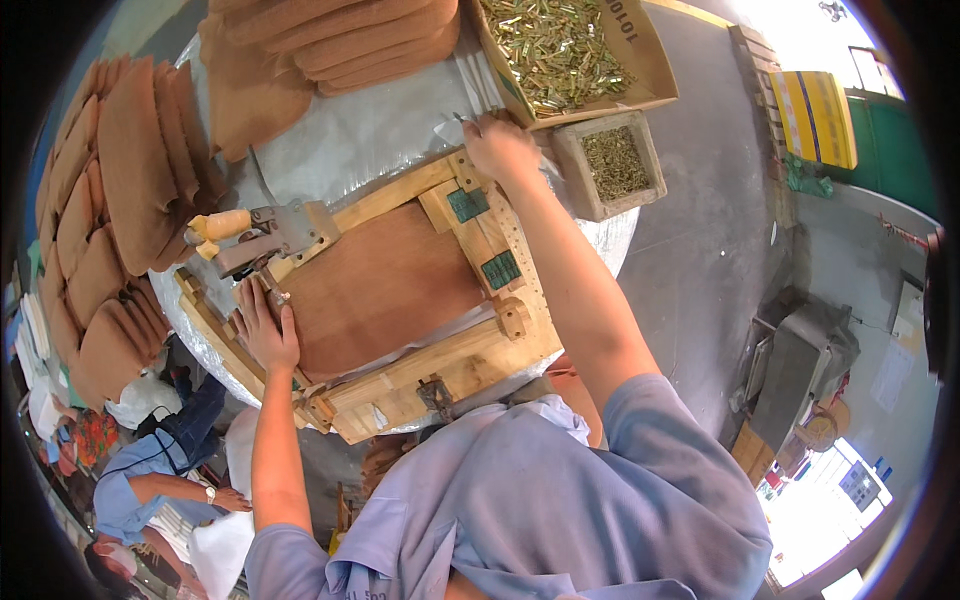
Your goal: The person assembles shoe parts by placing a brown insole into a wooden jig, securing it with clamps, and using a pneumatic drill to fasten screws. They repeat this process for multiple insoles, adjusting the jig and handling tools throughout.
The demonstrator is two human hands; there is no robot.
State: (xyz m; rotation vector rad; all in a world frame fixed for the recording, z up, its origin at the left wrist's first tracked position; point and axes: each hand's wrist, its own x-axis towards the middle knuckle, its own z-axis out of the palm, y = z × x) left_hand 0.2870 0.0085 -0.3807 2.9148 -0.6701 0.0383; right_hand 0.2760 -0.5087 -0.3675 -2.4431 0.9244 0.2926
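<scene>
A brown sheet (385,285) lies inside a wooden frame (400,390) on a plastic-covered round table. My left hand (268,328) rests on the sheet's left edge, fingers stretched and thumb apart, beside a metal toggle clamp (262,240) with a yellowish wrapped handle. Past the frame's far right corner, my right hand (500,148) is closed, its fingertips at a thin pale piece beside the table strips; what it grips is too small to name. Two green patches (467,205) sit on the frame's right rail. A smaller metal catch (434,394) is fixed at the near rail.
Brown padded panels are stacked at the far side (370,40) and the left (140,170). A cardboard box (655,75) of small brass-coloured pieces and a square tub (577,170) of small metal parts stand at the right. Another person (150,490) works at lower left.
</scene>
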